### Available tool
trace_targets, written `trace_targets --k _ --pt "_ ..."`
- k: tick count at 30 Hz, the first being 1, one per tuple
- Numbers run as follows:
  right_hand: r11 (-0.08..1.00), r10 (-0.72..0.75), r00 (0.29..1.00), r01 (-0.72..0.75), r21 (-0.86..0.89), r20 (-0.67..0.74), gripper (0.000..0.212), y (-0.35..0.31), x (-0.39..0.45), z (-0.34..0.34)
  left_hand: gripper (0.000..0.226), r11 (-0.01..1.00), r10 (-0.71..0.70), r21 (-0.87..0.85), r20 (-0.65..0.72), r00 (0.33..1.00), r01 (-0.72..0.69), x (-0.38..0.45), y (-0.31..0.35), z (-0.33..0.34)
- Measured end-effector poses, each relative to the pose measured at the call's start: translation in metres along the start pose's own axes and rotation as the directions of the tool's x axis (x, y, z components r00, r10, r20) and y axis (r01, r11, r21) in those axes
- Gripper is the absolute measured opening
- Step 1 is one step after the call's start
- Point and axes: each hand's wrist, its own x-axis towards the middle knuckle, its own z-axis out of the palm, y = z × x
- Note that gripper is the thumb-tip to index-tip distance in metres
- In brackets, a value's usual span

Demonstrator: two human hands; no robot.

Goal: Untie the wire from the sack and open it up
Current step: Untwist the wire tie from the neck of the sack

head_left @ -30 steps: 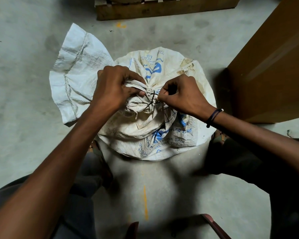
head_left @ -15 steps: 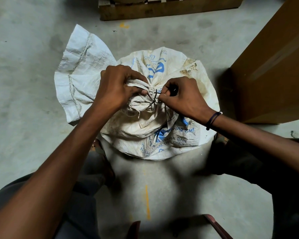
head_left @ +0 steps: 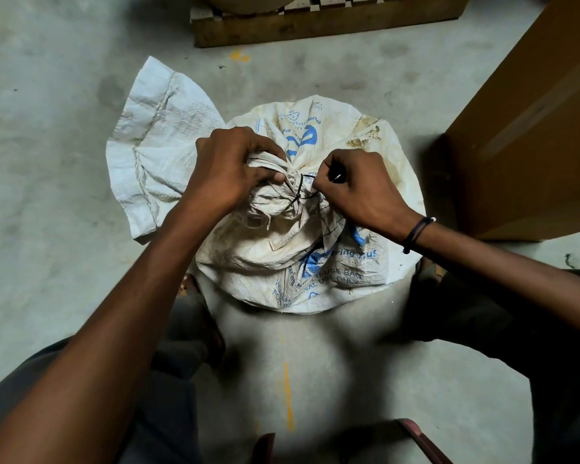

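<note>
One white woven plastic sack (head_left: 292, 256), one thin dark wire (head_left: 298, 192), two bare hands: left hand (head_left: 228, 169), right hand (head_left: 355, 189); one brown cardboard box (head_left: 529, 128), one wooden pallet (head_left: 315, 25).

Grey concrete floor (head_left: 64, 296) w/ yellow marks, wooden pallet (head_left: 315, 26) at top, brown cardboard box (head_left: 533, 135) on rt.

Sack (head_left: 292, 256) on floor (head_left: 47, 229), pallet (head_left: 315, 25) behind (box (head_left: 523, 135) right).

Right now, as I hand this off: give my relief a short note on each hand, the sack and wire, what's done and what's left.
Left hand grips the bunched neck of the sack. Right hand pinches the dark wire at the neck.
The sack stands on the concrete floor, between the knees.
Done: nothing yet; the wire is wound round the neck.
Left: unwind the wire, pull it free, spread the mouth open.
</note>
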Motion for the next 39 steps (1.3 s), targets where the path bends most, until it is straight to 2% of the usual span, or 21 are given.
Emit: trace_targets --k 2,4,6,8,13,18,22,25,27,29,31,33,36,39 --pt "0.997 0.043 0.999 -0.043 0.061 0.005 0.007 -0.001 0.002 -0.003 0.030 1.000 -0.003 0.023 0.001 1.000 0.003 0.002 -0.001 0.001" --pt "0.969 0.128 0.991 -0.134 0.208 0.042 0.004 0.003 0.005 -0.005 0.029 0.999 -0.001 0.041 0.014 1.000 0.000 0.003 -0.003 0.002" --pt "0.886 0.229 0.970 -0.244 0.393 0.085 0.015 0.010 0.008 -0.006 0.030 0.999 0.003 0.050 0.028 1.000 -0.004 0.002 -0.006 0.002" --pt "0.804 0.298 0.947 -0.319 0.501 0.123 0.023 0.016 0.009 -0.008 0.031 0.998 0.008 0.063 0.040 0.999 -0.011 0.001 -0.009 0.002" --pt "0.683 0.287 0.938 -0.343 0.645 0.194 0.026 0.015 0.006 -0.010 0.037 0.994 0.047 0.094 0.063 0.997 -0.053 -0.001 -0.011 0.004" --pt "0.764 0.221 0.970 -0.238 0.599 0.103 0.020 0.016 0.013 -0.011 0.047 0.984 0.105 0.146 0.003 0.994 -0.104 -0.003 -0.001 0.003" --pt "0.825 0.203 0.978 -0.191 0.532 0.035 0.019 0.016 0.020 -0.012 0.038 0.970 0.159 0.209 -0.142 0.977 -0.128 -0.006 -0.002 0.000" --pt "0.785 0.240 0.970 -0.214 0.581 0.033 0.020 0.016 0.025 -0.014 0.025 0.921 0.221 0.370 -0.246 0.944 -0.119 -0.011 0.006 0.000" --pt "0.761 0.253 0.966 -0.233 0.605 0.053 0.021 0.015 0.027 -0.015 0.020 0.909 0.243 0.388 -0.204 0.948 -0.150 -0.016 0.013 0.006" --pt "0.748 0.274 0.959 -0.262 0.610 0.076 0.021 0.015 0.028 -0.015 0.020 0.915 0.210 0.367 -0.085 0.974 -0.166 -0.021 0.016 0.016" --pt "0.770 0.303 0.950 -0.288 0.569 0.070 0.019 0.016 0.028 -0.015 0.021 0.893 0.175 0.421 -0.003 0.985 -0.158 -0.024 0.011 0.026" --pt "0.786 0.333 0.941 -0.313 0.533 0.062 0.018 0.018 0.028 -0.017 0.021 0.884 0.136 0.450 0.015 0.991 -0.128 -0.025 0.005 0.030" --pt "0.711 0.368 0.908 -0.415 0.568 0.202 0.013 0.015 0.026 -0.020 0.028 0.928 0.081 0.365 0.008 0.997 -0.079 -0.024 -0.002 0.033" --pt "0.670 0.386 0.845 -0.532 0.518 0.370 0.006 0.009 0.023 -0.021 0.034 0.985 -0.032 0.170 -0.005 0.999 0.032 -0.024 -0.001 0.042"
